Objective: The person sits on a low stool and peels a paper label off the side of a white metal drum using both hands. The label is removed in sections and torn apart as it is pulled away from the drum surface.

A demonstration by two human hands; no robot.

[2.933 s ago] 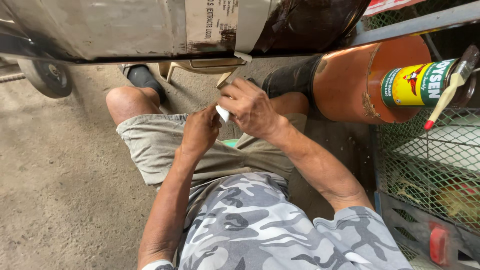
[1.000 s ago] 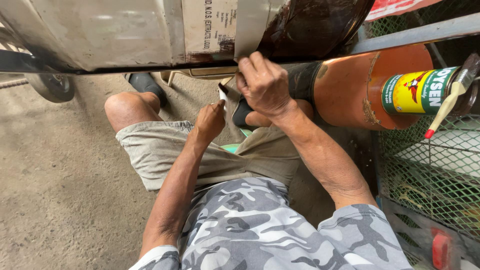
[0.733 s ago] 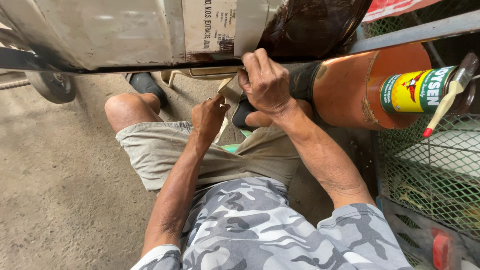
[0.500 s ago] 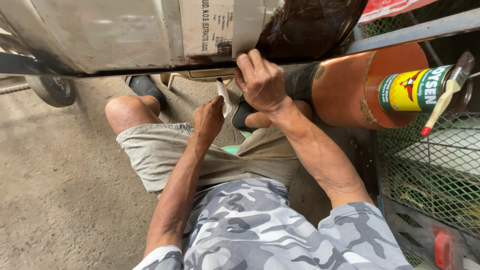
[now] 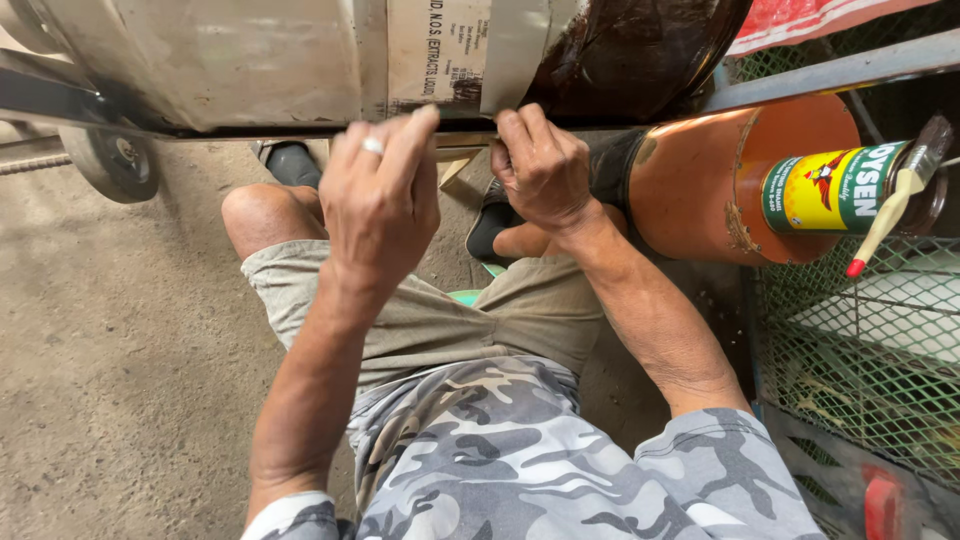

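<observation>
Head view: the person sits low on a rough, dusty concrete floor, knees bent, in khaki shorts and a grey camouflage shirt. In front of them stands a large grey metal drum with a pale label and a strip of grey tape running down its side; the drum's right part is smeared with dark brown coating.

The left hand, a ring on one finger, is raised with fingers spread, fingertips touching the drum's lower edge just beside the label; its grip is wide and holds nothing. The right hand presses at the bottom end of the tape, fingers curled narrow and pinched against it; whether it grasps the tape end or only presses it, I cannot tell.

At the left, a small wheel rests on the floor beneath the drum. At the right, an orange paint can lies on its side, a smaller yellow-and-green tin and a brush beside it, above green wire mesh.
</observation>
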